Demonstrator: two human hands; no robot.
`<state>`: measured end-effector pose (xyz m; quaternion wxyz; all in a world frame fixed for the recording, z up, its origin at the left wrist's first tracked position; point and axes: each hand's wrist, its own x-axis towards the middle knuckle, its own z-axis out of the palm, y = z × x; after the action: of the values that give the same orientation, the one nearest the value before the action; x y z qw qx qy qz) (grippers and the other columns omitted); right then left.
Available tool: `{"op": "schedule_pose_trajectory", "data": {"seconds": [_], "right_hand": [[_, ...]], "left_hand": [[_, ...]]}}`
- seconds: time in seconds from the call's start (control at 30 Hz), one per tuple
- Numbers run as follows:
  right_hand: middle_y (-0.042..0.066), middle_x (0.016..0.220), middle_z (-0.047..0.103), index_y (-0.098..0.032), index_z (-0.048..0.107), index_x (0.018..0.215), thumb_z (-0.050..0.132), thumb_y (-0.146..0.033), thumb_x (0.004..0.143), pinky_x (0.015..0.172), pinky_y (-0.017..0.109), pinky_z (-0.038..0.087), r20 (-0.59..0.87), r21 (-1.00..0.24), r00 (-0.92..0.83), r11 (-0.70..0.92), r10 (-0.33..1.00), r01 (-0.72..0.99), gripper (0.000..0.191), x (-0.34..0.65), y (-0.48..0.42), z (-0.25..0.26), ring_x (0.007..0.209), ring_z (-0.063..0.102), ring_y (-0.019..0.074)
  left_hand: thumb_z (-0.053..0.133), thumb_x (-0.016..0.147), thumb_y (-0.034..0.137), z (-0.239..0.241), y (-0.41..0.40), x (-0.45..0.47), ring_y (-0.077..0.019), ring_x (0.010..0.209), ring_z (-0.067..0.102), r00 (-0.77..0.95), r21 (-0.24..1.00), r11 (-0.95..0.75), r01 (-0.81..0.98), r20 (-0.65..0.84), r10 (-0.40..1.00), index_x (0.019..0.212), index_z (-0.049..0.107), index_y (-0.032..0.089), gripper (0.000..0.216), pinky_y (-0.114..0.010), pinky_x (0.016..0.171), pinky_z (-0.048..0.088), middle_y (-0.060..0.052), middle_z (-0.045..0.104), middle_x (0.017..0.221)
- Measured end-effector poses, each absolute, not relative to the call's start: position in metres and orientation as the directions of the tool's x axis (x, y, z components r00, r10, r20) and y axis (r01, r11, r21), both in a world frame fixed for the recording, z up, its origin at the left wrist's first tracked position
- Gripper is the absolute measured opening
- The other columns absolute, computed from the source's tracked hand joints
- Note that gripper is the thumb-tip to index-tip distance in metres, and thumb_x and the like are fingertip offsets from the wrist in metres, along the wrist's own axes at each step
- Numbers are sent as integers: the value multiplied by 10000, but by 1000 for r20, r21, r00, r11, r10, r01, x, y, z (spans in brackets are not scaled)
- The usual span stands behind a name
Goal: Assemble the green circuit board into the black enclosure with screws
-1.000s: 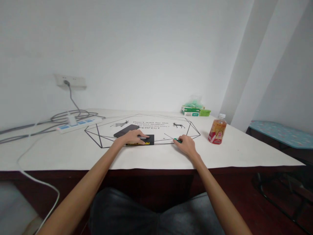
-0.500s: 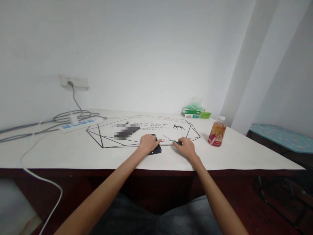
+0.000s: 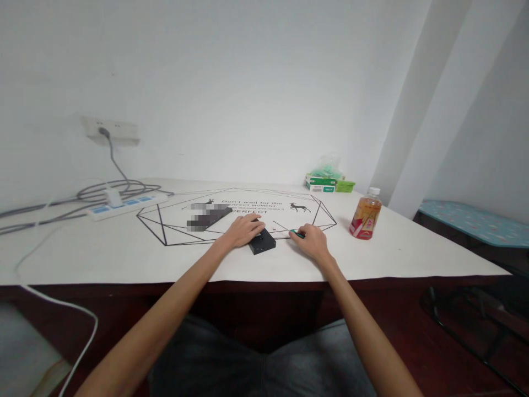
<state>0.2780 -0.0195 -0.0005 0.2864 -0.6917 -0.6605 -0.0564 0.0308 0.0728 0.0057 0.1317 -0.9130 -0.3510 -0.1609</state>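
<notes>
A flat black box (image 3: 264,242) lies on the table in front of me. Its far left part is covered by my left hand (image 3: 240,230), whose fingers curl over the far end and grip it; the fingertips are partly hidden. My right hand (image 3: 312,240) is closed around the green handle of a screwdriver (image 3: 296,234), just right of the box and apart from it. The thin shaft points away and to the left, low over the tabletop. Small specks (image 3: 274,229) lie between the shaft and the box.
A dark, partly blurred-out object (image 3: 217,216) lies beyond my left hand. A drink bottle (image 3: 365,215) stands at right. Green-and-white boxes (image 3: 321,184) sit at the back. At left are a power strip (image 3: 124,207) and cables. The table's front edge (image 3: 268,280) is close.
My left hand has shifted left and back on the black box, so more of its top shows, and the box looks turned. The right hand still holds the screwdriver. The view has tilted slightly.
</notes>
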Motion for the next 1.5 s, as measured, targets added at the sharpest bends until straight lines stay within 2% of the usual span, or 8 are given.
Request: {"op": "schedule_pose_trajectory", "data": {"seconds": [0.07, 0.17, 0.3, 0.47, 0.53, 0.83, 1.17, 1.5], "right_hand": [[76, 823, 701, -186, 691, 695, 559, -491, 873, 605, 281, 266, 461, -325, 120, 42, 879, 945, 377, 278, -19, -1, 775, 581, 181], [68, 708, 675, -181, 677, 655, 547, -488, 878, 590, 280, 265, 467, -357, 129, 53, 875, 933, 401, 279, -19, -1, 704, 561, 174], [37, 590, 615, -176, 656, 631, 531, -463, 878, 579, 264, 278, 476, -406, 76, 143, 876, 903, 398, 279, -24, -3, 608, 513, 146], [28, 626, 642, -192, 692, 658, 573, -445, 825, 586, 258, 275, 462, -418, 51, 166, 886, 893, 326, 277, -33, -3, 629, 532, 145], [24, 615, 639, -195, 700, 649, 578, -439, 815, 586, 258, 274, 441, -428, 58, 154, 896, 890, 320, 276, -36, -2, 629, 534, 146], [17, 564, 606, -193, 712, 617, 594, -422, 785, 573, 256, 287, 398, -445, 82, 115, 914, 888, 307, 275, -40, 3, 612, 523, 149], [19, 528, 585, -193, 708, 590, 601, -417, 768, 565, 258, 282, 408, -452, 93, 112, 908, 885, 306, 278, -42, 2, 588, 500, 147], [8, 509, 546, -188, 668, 538, 601, -389, 757, 555, 259, 270, 415, -451, 101, 108, 904, 886, 305, 276, -43, 2, 565, 445, 132]], "left_hand": [[310, 1015, 311, 4, 74, 32, -240, 1219, 504, 704, -116, -714, 690, 334, 627, 1147, 665, 273, 381, -389, 950, 429, -93, 584, 1326], [329, 1003, 294, 5, 71, 32, -274, 1189, 483, 611, -67, -627, 776, 330, 720, 1185, 637, 288, 358, -426, 912, 434, -113, 593, 1288], [351, 995, 313, 6, 67, 28, -279, 1200, 451, 506, 18, -538, 843, 315, 803, 1179, 636, 336, 340, -420, 886, 445, -77, 627, 1239], [374, 973, 438, 5, 70, 26, -279, 1133, 537, 295, 127, -358, 925, 354, 887, 1070, 693, 241, 387, -418, 897, 448, -102, 619, 1210], [389, 962, 436, 4, 71, 27, -282, 1126, 554, 245, 152, -319, 935, 372, 895, 1060, 701, 224, 390, -431, 918, 441, -110, 618, 1204], [417, 937, 409, 2, 74, 26, -279, 1129, 570, 212, 188, -301, 935, 386, 898, 1036, 721, 235, 364, -422, 919, 450, -102, 635, 1197], [422, 920, 348, 2, 77, 25, -256, 1056, 601, 241, 173, -337, 926, 417, 877, 1006, 751, 217, 365, -368, 924, 465, -103, 669, 1094], [423, 918, 339, 3, 77, 26, -266, 1057, 604, 240, 160, -328, 931, 411, 880, 1000, 760, 208, 370, -381, 915, 474, -115, 676, 1086]]}}
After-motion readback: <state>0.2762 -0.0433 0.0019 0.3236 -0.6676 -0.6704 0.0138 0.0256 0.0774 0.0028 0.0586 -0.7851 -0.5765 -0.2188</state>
